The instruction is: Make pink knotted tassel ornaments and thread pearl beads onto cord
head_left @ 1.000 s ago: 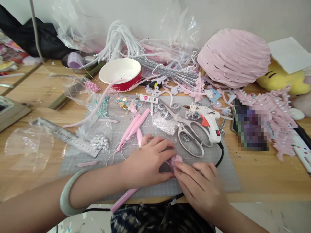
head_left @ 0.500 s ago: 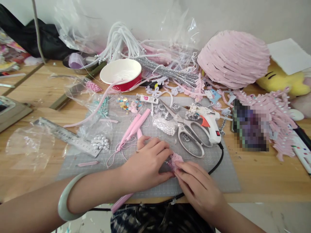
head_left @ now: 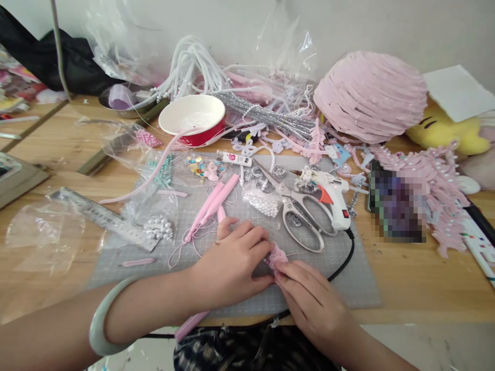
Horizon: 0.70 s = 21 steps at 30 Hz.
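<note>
Between my two hands is a small pink fuzzy craft piece point(head_left: 277, 255), partly covered by fingers. My left hand point(head_left: 232, 257), its wrist in a pale green bangle, is closed on the piece's left side. Fingers of my right hand point(head_left: 313, 293) pinch its lower right edge. Thin thread runs off to the right of it. Just beyond lie open-bladed scissors point(head_left: 288, 206) and a white glue gun point(head_left: 332, 198). Pink rods with thread point(head_left: 216, 203) lie behind my left hand, and a bag of white pearl beads point(head_left: 261, 201) sits near the scissors.
A grey cutting mat point(head_left: 348, 283) lies under the work. Left are a steel ruler point(head_left: 104, 219) and white beads point(head_left: 158, 226). A red-and-white bowl point(head_left: 191, 118), white pipe cleaners point(head_left: 189, 62) and a large pink bundle point(head_left: 371, 95) stand behind. A phone point(head_left: 398, 206) lies right.
Both hands stay on the pink piece, which has shifted very slightly. The whole view has moved a little; nothing has been let go.
</note>
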{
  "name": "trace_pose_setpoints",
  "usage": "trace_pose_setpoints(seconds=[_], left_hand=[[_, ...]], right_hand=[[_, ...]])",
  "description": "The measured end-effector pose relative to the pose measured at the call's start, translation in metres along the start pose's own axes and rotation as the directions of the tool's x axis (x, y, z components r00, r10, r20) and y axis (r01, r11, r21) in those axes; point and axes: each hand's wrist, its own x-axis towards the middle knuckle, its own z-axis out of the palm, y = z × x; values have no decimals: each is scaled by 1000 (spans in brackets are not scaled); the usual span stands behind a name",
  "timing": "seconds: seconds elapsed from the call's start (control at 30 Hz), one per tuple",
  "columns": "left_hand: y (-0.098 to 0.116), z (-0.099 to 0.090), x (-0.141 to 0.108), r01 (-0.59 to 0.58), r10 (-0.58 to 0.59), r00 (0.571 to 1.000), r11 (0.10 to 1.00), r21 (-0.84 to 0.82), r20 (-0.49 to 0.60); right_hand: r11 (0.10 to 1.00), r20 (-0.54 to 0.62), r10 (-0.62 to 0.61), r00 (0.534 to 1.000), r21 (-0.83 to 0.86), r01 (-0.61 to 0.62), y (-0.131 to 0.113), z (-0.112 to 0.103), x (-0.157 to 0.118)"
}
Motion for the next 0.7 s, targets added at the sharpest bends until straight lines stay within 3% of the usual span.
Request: trace_pose_setpoints(seconds=[0.2,0.47,0.63,0.7], left_hand=[[0,1,-1,-8,8,1000,1000,9,2],[0,1,-1,-12,12,1000,1000,24,2],[-1,1,-1,-48,49,996,998,29,-68],[-3,1,-1,-110,114,986,993,37,-120]], right_hand=[[998,14,58,998,-30,-58,-3,1,1],[997,92,-18,996,-74,25,-3,-1,-4],[996,121,-33,992,-78,42,-1,-2,-7],[996,123,-35,992,-82,45,-1,-2,-7]])
